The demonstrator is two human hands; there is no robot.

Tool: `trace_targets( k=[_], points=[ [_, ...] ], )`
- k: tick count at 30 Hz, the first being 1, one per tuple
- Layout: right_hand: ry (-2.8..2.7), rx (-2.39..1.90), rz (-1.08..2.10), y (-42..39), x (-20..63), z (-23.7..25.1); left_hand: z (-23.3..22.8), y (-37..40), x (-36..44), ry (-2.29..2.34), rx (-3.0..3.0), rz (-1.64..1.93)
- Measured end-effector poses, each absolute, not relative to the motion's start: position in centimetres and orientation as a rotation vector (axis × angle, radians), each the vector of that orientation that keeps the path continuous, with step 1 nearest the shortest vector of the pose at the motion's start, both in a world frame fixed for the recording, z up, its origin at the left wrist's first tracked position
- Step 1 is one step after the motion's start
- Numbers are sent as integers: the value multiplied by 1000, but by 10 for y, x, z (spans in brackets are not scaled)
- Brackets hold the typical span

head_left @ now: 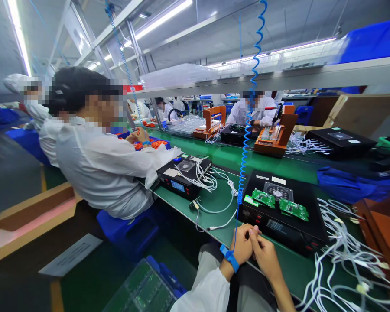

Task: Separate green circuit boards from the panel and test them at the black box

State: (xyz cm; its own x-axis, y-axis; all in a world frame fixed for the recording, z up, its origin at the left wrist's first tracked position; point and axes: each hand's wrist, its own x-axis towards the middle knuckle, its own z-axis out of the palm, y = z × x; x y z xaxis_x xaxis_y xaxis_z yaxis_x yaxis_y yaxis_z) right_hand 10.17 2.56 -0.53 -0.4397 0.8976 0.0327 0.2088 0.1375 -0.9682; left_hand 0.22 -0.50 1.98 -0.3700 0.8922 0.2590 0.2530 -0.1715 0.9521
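Observation:
My left hand [242, 243], with a blue wrist strap [230, 257] on a coiled blue cord [246, 143], rests at the bench's front edge with its fingers curled. Against it presses my right hand [265, 255], thumb and fingertips meeting the left hand's fingers. Whatever lies between the fingers, if anything, is hidden. Just beyond both hands stands a black box [289, 232] with a fan grille, red buttons and a small display. Green circuit boards [294, 209] lie on its top, with others [263, 198] to the left of the grille.
White cables [338, 260] tangle at right beside an orange fixture [381, 242]. A second black box [182, 173] with cables stands left on the green bench [219, 203]. A co-worker [100, 160] sits at left. Below are a clear tray [143, 290] and a cardboard box [35, 216].

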Motion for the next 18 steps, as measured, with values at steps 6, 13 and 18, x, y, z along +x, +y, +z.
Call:
trace_targets(
  k=[6,13,18],
  points=[
    [-1779,-1050,1323,26,102,-5,20,-4,1,1579,1327,1577],
    [-1795,-1069,1320,26,102,-5,20,-4,2,1561,1316,1580],
    [-1805,-1057,1299,25,102,0,20,-4,1,1571,1303,1572]
  ],
)
